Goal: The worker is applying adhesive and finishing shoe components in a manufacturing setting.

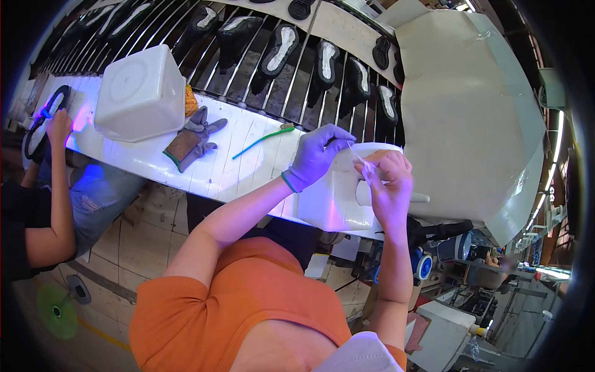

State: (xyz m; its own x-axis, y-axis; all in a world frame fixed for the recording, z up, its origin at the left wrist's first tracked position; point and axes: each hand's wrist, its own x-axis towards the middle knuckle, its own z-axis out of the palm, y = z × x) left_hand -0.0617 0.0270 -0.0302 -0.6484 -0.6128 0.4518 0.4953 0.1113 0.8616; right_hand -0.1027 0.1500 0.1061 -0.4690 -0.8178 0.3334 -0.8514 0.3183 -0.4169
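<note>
My left hand (317, 156) wears a thin grey glove with a green cuff. Its thumb and fingertips are pinched on one end of a thin whitish strand (354, 149). My bare right hand (390, 180) closes around a crumpled whitish wad at the other end of that strand; what it is made of is too small to tell. Both hands are above a white plastic container (334, 201) at the bench's near edge, which they partly hide. A pale, rounded handle-like piece (420, 198) sticks out to the right below my right wrist.
On the white bench (242, 177) lie a green-handled brush (263, 141), a grey-brown glove (195, 139) and an upturned white bin (139, 93). Black shoes (279, 51) stand on a roller conveyor behind. A white hood (465, 118) rises right. At left, a co-worker's hand (59, 127) holds a black-rimmed sole.
</note>
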